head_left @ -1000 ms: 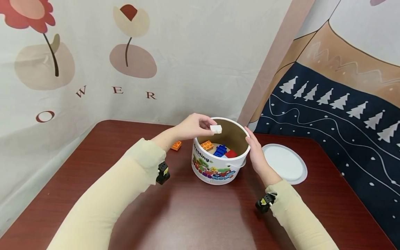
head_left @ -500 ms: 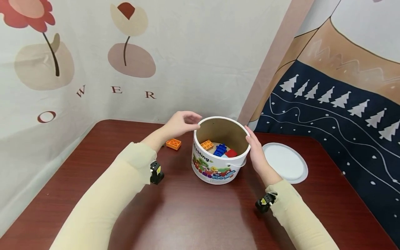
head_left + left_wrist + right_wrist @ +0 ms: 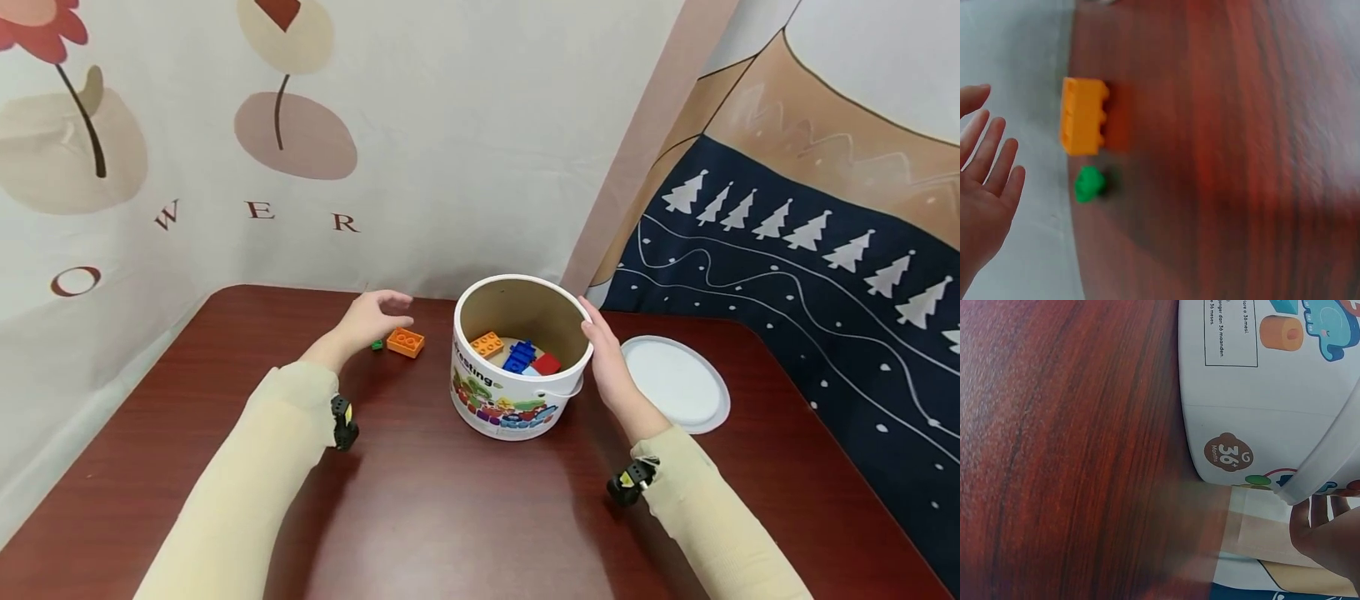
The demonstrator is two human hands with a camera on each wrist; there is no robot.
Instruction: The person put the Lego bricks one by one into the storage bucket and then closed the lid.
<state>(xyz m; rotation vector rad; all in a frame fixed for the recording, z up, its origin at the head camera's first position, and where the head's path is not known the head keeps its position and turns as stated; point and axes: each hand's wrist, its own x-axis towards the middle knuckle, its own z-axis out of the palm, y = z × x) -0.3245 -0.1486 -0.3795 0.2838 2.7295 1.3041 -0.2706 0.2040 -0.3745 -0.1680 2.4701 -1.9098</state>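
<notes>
My left hand (image 3: 370, 322) hovers above the table's far left part with its fingers loosely spread, holding nothing. Close by lie an orange brick (image 3: 406, 342) and a small green piece (image 3: 377, 344); the left wrist view shows both on the wood, apart from the hand. A white bucket (image 3: 510, 408) with printed pictures stands upright, its top uncovered. Inside it are an orange brick (image 3: 487, 345), a blue piece (image 3: 519, 357), a red piece (image 3: 547, 364) and a pale one partly hidden by the wall. My right hand (image 3: 611, 367) rests against the bucket's right side, fingers extended near the rim.
A round white lid (image 3: 675, 383) lies on the table right of the bucket, behind the right forearm. The bucket's handle (image 3: 1329, 447) hangs down its side. Printed cloth (image 3: 450, 150) walls stand along the back and right of the brown table (image 3: 450, 517).
A white brick was in my left hand over the bucket; the hand then let it go and moved left toward the orange brick. My right hand stays against the bucket.
</notes>
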